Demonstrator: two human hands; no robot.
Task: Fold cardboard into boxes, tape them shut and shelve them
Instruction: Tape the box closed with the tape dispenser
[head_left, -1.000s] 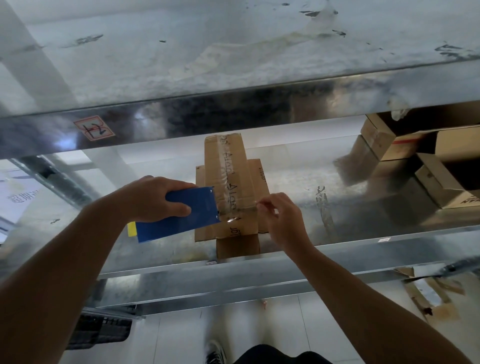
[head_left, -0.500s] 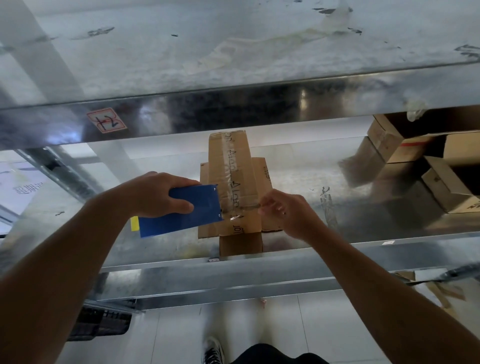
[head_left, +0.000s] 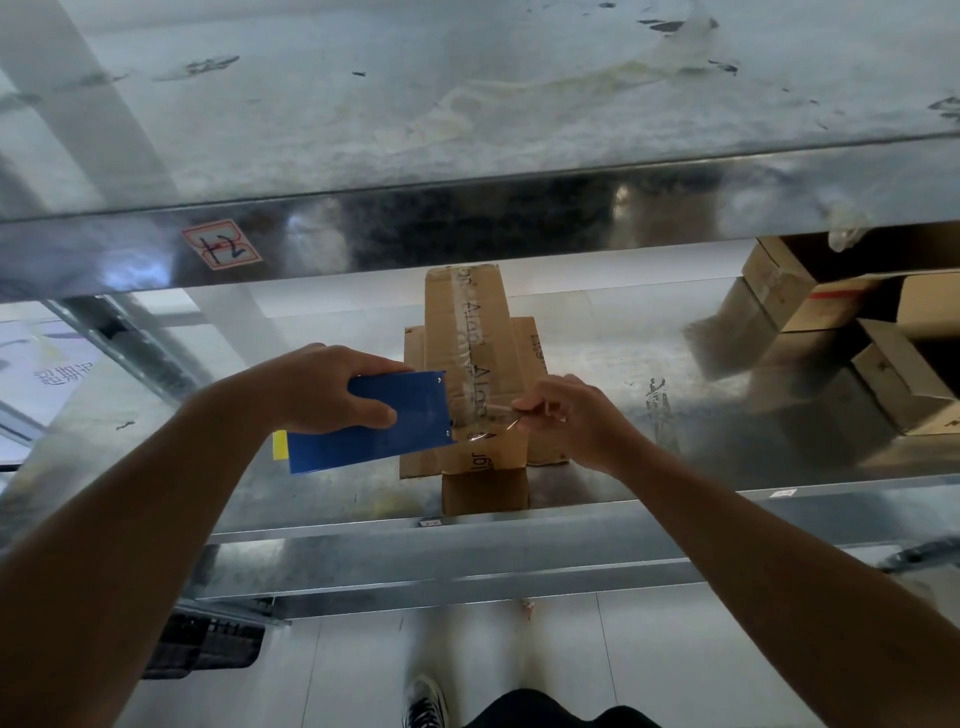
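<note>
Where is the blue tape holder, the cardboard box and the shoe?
blue tape holder (head_left: 379, 447), head view, flat blue side.
cardboard box (head_left: 485, 491), head view, bare front face.
shoe (head_left: 426, 701), head view, laced top.

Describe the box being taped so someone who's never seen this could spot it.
Find the metal shelf under the beam with the red-bordered label. At its front middle lies a narrow cardboard box, between the left hand and right hand. Unlike the open boxes at far right, it carries clear printed tape lengthwise.
</note>
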